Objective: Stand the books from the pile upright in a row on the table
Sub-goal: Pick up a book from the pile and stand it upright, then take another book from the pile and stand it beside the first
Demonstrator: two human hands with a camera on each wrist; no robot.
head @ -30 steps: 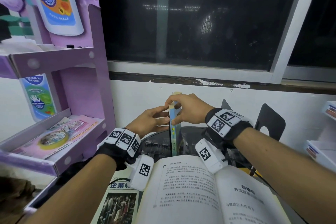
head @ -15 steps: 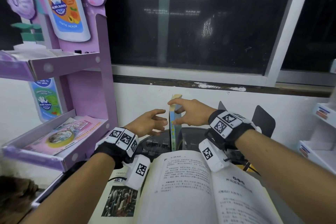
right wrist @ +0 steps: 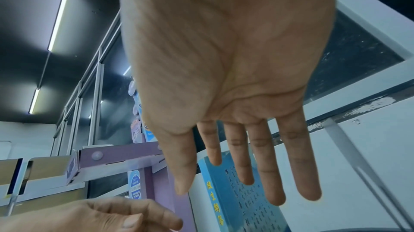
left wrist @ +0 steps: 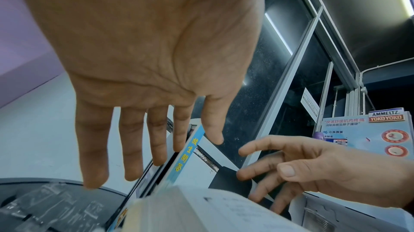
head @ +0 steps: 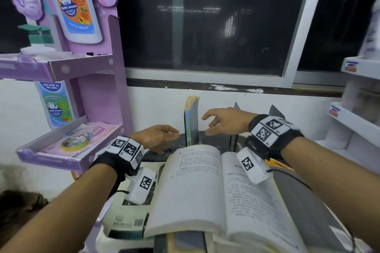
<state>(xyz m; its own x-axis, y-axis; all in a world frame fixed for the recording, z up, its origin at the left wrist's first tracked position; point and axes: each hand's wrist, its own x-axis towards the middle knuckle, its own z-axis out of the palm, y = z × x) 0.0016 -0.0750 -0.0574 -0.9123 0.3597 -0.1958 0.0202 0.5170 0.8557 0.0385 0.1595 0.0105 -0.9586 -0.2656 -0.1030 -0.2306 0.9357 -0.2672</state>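
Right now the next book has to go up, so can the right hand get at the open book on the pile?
Probably yes: the right hand is open and holds nothing, and the open book lies face up just below its wrist with nothing lying on it.

Blue book [right wrist: 244,197] spine: 放生問答. Box [left wrist: 387,117] label: AMMELTZ YOKO YOKO, 小林製薬. Window sign [left wrist: 310,106]: OFFICE.

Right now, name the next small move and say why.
Probably bring both hands back to the open book atop the pile and close it: the blue book stands upright alone, with the left hand and right hand open and apart from it.
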